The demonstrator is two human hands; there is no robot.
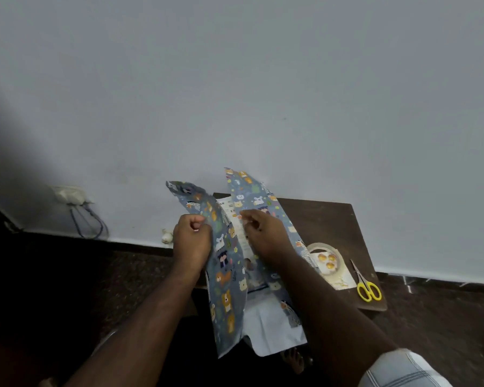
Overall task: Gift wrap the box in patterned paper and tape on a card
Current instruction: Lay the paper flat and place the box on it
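Seen from the head view: a box lying on a dark brown surface, long axis running away from the person toward the grey wall, near end overhanging the surface's front edge. Printed top face showing only as a narrow strip between two raised flaps of patterned paper.

Blue-grey paper with small cartoon animals, folded up along both long sides of the box, its length following the same near-to-far line. Left flap standing up and leaning outward to the left at its far tip; right flap rising higher, tip pointing up and toward the wall. White underside of the paper hanging down off the near edge of the surface.

Left hand curled closed, pinching the left flap's upper edge between thumb and fingers. Right hand with fingers bent, gripping the right flap's inner edge just above the box's top face.

To the right on the surface: a roll of tape lying flat, resting on a pale card with yellow-orange decoration, partly hidden behind the right forearm. Just beside the card, yellow-handled scissors, blades pointing away toward the wall, handles nearest the person.

On the wall at far left, a socket with a cable hanging down.
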